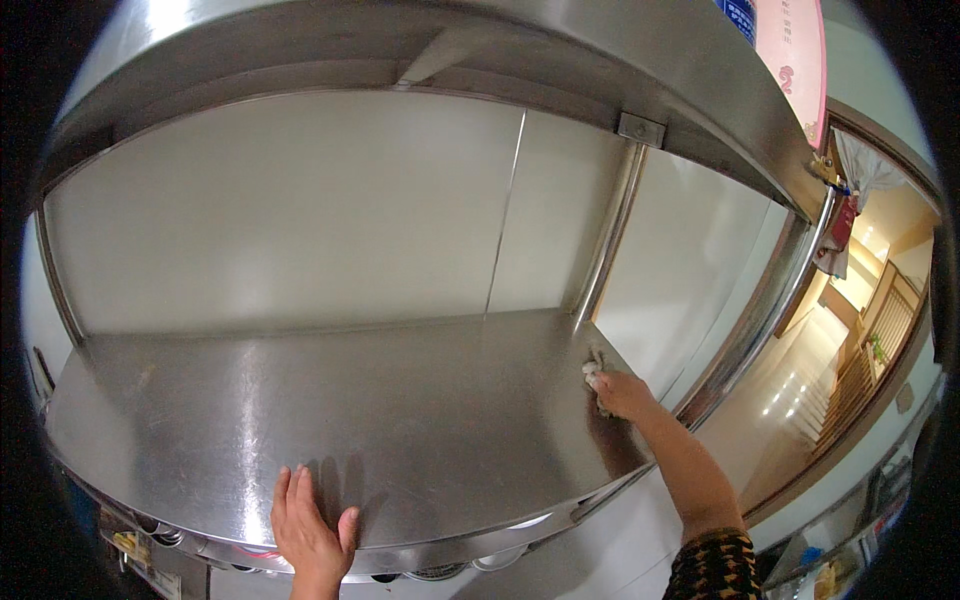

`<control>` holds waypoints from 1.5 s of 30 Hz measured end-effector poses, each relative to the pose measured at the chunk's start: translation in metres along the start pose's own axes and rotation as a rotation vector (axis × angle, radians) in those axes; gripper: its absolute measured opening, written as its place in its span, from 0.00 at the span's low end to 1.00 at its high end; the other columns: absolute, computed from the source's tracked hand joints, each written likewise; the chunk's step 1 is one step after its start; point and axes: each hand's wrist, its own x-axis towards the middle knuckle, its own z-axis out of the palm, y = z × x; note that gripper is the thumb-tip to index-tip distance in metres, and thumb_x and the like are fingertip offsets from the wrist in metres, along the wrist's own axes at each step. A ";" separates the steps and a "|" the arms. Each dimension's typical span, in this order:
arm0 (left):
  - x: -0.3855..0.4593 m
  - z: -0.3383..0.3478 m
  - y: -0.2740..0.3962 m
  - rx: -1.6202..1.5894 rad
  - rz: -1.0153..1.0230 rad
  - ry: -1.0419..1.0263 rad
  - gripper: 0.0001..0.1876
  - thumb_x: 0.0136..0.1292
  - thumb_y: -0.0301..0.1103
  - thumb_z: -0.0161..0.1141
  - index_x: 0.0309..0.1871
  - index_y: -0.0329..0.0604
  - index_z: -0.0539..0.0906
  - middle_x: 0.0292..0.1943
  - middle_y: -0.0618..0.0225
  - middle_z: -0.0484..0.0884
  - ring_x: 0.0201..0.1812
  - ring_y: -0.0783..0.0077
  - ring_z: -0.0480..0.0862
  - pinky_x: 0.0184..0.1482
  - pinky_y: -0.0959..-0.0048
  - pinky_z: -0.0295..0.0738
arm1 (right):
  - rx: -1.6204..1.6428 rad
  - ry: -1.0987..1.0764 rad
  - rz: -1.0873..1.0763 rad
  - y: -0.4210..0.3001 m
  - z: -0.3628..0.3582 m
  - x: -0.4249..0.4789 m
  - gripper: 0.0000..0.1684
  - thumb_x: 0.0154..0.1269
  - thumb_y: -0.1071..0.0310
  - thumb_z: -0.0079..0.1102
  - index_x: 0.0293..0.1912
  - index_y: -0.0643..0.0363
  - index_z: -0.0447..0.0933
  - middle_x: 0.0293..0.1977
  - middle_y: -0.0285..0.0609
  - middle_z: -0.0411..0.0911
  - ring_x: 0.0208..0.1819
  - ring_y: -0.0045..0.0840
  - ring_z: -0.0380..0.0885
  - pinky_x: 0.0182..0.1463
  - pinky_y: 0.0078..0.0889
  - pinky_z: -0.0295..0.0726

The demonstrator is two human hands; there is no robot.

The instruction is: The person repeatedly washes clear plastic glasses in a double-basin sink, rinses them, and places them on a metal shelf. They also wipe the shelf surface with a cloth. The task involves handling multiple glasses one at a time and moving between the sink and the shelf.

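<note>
A stainless steel shelf (420,427) spans the view in front of me. At its right end my right hand (624,395) is closed on a crumpled, light grey cloth (592,369), which lies against the steel near the right edge and the rear post. My left hand (311,521) is at the front edge, left of the middle, with its fingers pointing away from me and the thumb apart; it holds nothing. Whether its palm rests fully on the metal cannot be told.
Above hangs an upper steel shelf (720,90) bearing a pink item (795,67). Steel posts (611,232) stand at the right, before a doorway with a tied curtain (862,172). Round dishes (499,559) show below the front edge.
</note>
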 end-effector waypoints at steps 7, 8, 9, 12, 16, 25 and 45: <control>0.002 0.000 0.002 0.033 0.011 0.028 0.36 0.54 0.49 0.62 0.61 0.33 0.66 0.56 0.49 0.72 0.60 0.42 0.68 0.59 0.52 0.62 | -0.139 -0.145 0.240 0.022 0.016 0.106 0.19 0.62 0.59 0.47 0.48 0.57 0.77 0.49 0.47 0.78 0.49 0.40 0.78 0.52 0.43 0.78; 0.002 -0.001 0.003 0.043 0.011 0.041 0.36 0.53 0.49 0.63 0.60 0.33 0.67 0.55 0.50 0.73 0.60 0.42 0.69 0.59 0.52 0.62 | -0.045 -0.117 0.367 0.022 0.021 0.118 0.19 0.62 0.60 0.48 0.48 0.57 0.78 0.48 0.47 0.78 0.49 0.40 0.78 0.52 0.43 0.78; 0.005 -0.005 0.004 0.023 0.019 0.033 0.36 0.54 0.47 0.63 0.61 0.33 0.66 0.56 0.48 0.72 0.59 0.42 0.69 0.59 0.53 0.63 | 0.050 -0.093 0.488 0.020 0.027 0.130 0.19 0.62 0.60 0.48 0.48 0.58 0.78 0.48 0.47 0.78 0.49 0.40 0.78 0.51 0.43 0.78; 0.011 -0.018 0.011 -0.030 0.012 -0.002 0.35 0.56 0.43 0.64 0.63 0.34 0.65 0.57 0.48 0.71 0.58 0.43 0.69 0.61 0.54 0.63 | 0.040 -0.014 0.425 0.023 0.035 0.143 0.19 0.61 0.60 0.49 0.47 0.59 0.78 0.46 0.48 0.79 0.48 0.41 0.79 0.50 0.43 0.78; 0.011 -0.012 0.010 -0.042 0.030 0.032 0.36 0.55 0.44 0.64 0.63 0.34 0.65 0.57 0.48 0.71 0.59 0.43 0.69 0.61 0.54 0.64 | 0.006 0.041 0.076 -0.007 0.027 0.144 0.20 0.63 0.59 0.46 0.48 0.60 0.77 0.45 0.53 0.79 0.47 0.42 0.79 0.49 0.43 0.77; 0.005 -0.021 0.007 0.030 -0.011 0.031 0.36 0.54 0.43 0.64 0.62 0.33 0.65 0.55 0.48 0.73 0.57 0.42 0.71 0.60 0.54 0.65 | -0.008 -0.060 -0.213 -0.082 0.022 0.191 0.21 0.60 0.60 0.51 0.52 0.57 0.75 0.47 0.49 0.77 0.49 0.43 0.76 0.51 0.44 0.74; 0.008 -0.009 0.009 0.025 -0.047 0.011 0.37 0.50 0.53 0.65 0.58 0.37 0.68 0.61 0.47 0.67 0.63 0.41 0.64 0.60 0.51 0.60 | 0.202 0.002 -0.747 -0.361 -0.023 0.086 0.20 0.67 0.60 0.40 0.49 0.62 0.74 0.49 0.53 0.75 0.52 0.43 0.74 0.55 0.45 0.72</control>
